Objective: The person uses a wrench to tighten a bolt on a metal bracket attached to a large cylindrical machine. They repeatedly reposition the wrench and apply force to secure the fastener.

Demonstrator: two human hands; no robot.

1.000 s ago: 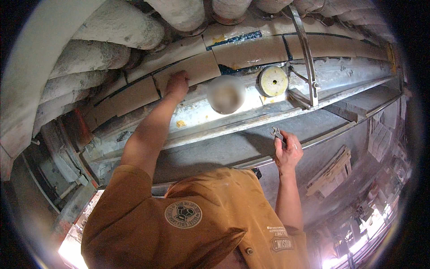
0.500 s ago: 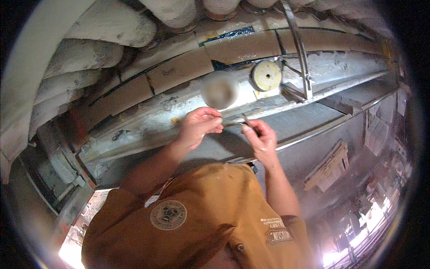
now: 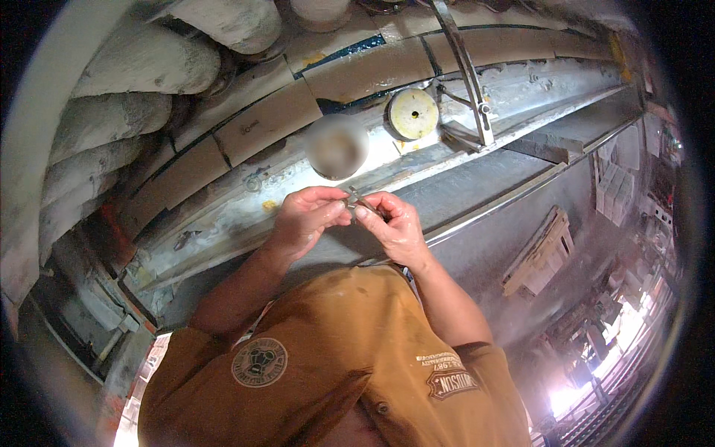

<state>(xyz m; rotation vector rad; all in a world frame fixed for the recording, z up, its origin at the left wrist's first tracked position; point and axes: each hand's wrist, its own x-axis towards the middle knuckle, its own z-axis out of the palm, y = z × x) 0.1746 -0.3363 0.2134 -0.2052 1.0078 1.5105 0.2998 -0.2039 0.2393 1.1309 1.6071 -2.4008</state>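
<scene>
Wrench (image 3: 355, 200) is held — both hands (image 3: 397, 229) (image 3: 299, 222) (fingers curled) touch it.

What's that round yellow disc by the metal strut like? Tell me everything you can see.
The yellow disc has a pale, round, slightly marked face with a small dark hole at its centre; a thick, darker side shows at its left. Its material is unclear. It faces the camera, left of the metal strut, before a whitish surface. Neither the left hand nor the right hand touches it; its mounting is hidden.
</scene>
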